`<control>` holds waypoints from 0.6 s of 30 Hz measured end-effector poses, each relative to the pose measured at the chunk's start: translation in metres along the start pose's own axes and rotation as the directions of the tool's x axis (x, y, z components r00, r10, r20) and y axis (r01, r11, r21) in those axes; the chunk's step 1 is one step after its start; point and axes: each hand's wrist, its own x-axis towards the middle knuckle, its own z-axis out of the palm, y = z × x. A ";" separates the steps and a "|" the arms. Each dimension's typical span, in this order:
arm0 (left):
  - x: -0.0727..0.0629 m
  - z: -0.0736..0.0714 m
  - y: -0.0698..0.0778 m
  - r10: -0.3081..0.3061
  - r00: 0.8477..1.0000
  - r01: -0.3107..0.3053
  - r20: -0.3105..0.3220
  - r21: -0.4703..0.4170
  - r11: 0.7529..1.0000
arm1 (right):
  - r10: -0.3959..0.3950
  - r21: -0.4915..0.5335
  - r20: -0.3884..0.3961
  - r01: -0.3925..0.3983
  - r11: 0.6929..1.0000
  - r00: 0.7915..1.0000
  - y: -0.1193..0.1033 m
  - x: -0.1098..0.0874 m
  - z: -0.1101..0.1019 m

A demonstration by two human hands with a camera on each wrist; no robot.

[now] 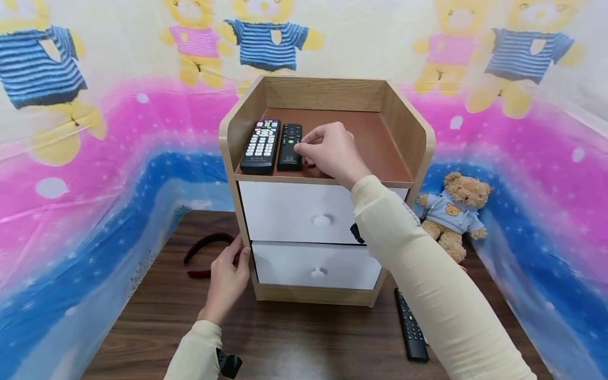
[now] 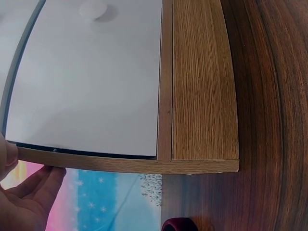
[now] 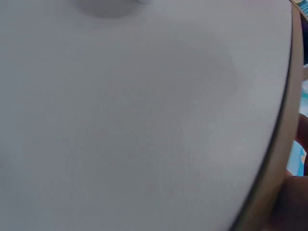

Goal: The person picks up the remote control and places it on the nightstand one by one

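My right hand (image 1: 330,153) reaches over the top shelf of a small wooden cabinet (image 1: 315,295). Its thumb and forefinger pinch the right edge of a small black remote control (image 1: 289,153), which lies flat there. Left of it lies a larger black remote control (image 1: 262,148) with white buttons. In the right wrist view only a shadowed part of that hand (image 3: 293,207) shows. My left hand (image 1: 227,277) holds the cabinet's left side panel beside the drawers. Its fingers (image 2: 43,187) lie on the panel's outer face in the left wrist view.
Two white drawers, the upper (image 1: 285,211) and the lower (image 1: 285,264), are closed. A dark red headband (image 1: 209,240) lies left of the cabinet. To the right sits a teddy bear (image 1: 453,211) in a blue hoodie, and another black remote control (image 1: 410,327) lies on the wooden table (image 1: 294,338).
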 end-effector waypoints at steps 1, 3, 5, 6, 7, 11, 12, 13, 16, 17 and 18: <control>0.000 -0.001 0.000 0.002 1.000 -0.002 -0.005 0.001 1.000 | -0.010 -0.003 0.002 0.010 1.000 1.000 0.000 -0.002 -0.001; 0.001 -0.002 0.000 0.000 1.000 0.000 -0.010 -0.001 1.000 | -0.040 -0.009 0.000 0.040 0.999 0.999 0.002 -0.008 -0.005; 0.001 -0.003 0.001 -0.001 1.000 0.001 -0.006 -0.003 1.000 | -0.079 -0.011 -0.005 0.079 0.997 0.997 0.005 -0.017 -0.012; 0.001 -0.003 0.001 -0.004 1.000 0.004 -0.002 -0.003 1.000 | -0.097 -0.010 -0.007 0.097 0.995 0.995 0.008 -0.022 -0.016; 0.001 -0.004 0.002 -0.007 1.000 0.007 0.003 -0.002 1.000 | -0.120 -0.014 -0.010 0.119 0.993 0.993 0.010 -0.028 -0.020; 0.000 -0.003 0.002 -0.018 1.000 0.018 0.011 0.006 1.000 | -0.209 -0.055 -0.028 0.207 0.977 0.978 0.027 -0.056 -0.041; 0.001 -0.003 0.002 -0.014 1.000 0.014 0.008 0.008 1.000 | -0.225 -0.075 -0.041 0.221 0.972 0.974 0.032 -0.064 -0.046; 0.000 -0.002 0.002 -0.011 1.000 0.011 0.007 0.007 1.000 | -0.239 -0.096 -0.050 0.234 0.968 0.970 0.039 -0.072 -0.052; 0.000 -0.001 0.001 -0.003 1.000 0.003 0.001 0.004 1.000 | -0.228 -0.120 -0.069 0.219 0.968 0.971 0.060 -0.097 -0.066; 0.000 -0.001 0.001 -0.002 1.000 0.002 -0.001 0.001 1.000 | -0.216 -0.119 -0.076 0.206 0.971 0.973 0.069 -0.104 -0.069; 0.000 -0.001 0.001 -0.003 1.000 0.003 -0.001 -0.001 1.000 | -0.206 -0.117 -0.079 0.196 0.974 0.975 0.079 -0.111 -0.072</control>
